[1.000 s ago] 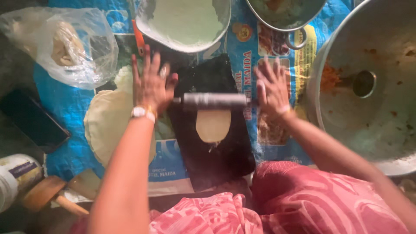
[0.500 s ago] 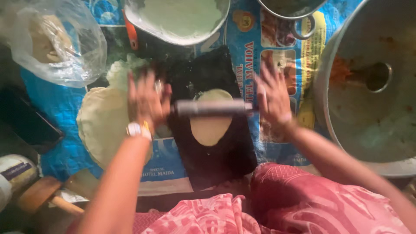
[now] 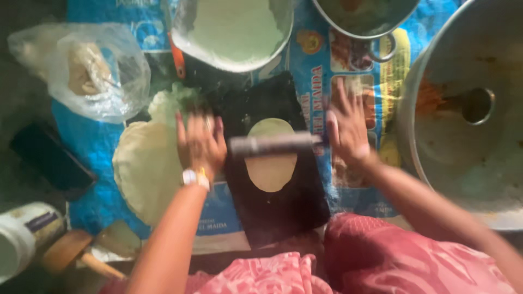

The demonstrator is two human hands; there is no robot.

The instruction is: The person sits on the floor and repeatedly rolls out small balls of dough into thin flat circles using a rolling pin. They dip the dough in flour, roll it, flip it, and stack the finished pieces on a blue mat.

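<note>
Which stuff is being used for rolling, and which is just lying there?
In use: left hand, right hand, rolling pin, dough disc, black board.

Lying about: plastic bag, rolled discs, flour plate, big pan, jar.

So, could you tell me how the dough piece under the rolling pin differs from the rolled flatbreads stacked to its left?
The dough piece is smaller and oval; the stacked flatbreads are much wider and rounder. The dough piece lies on the dark board with the rolling pin across it; the stacked flatbreads rest on the blue printed sheet, no tool on them. Both are pale and flat.
</note>
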